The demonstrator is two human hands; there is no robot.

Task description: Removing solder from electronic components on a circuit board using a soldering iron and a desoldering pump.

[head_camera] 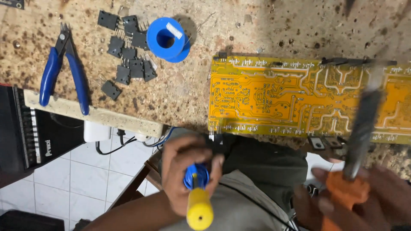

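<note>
My left hand (186, 169) grips a desoldering pump (198, 194) with a blue body and a yellow plunger end, at the near left corner of a yellow circuit board (274, 96). Its fingers sit against a black component (218, 143) at the board's edge. The board lies copper side up on a speckled workbench (184, 92). My right hand (368, 194) holds a soldering iron (361, 128) by its orange handle. The blurred dark shaft runs up over the right part of the board. Black transistors (325, 142) hang off the board's near edge there.
Several loose black transistors (126, 55) lie at the back left beside a blue solder spool (168, 39). Blue-handled cutters (64, 70) lie further left. Below the bench edge are a black device (25, 128), a white adapter (96, 131) with cables, and a white tiled floor (72, 179).
</note>
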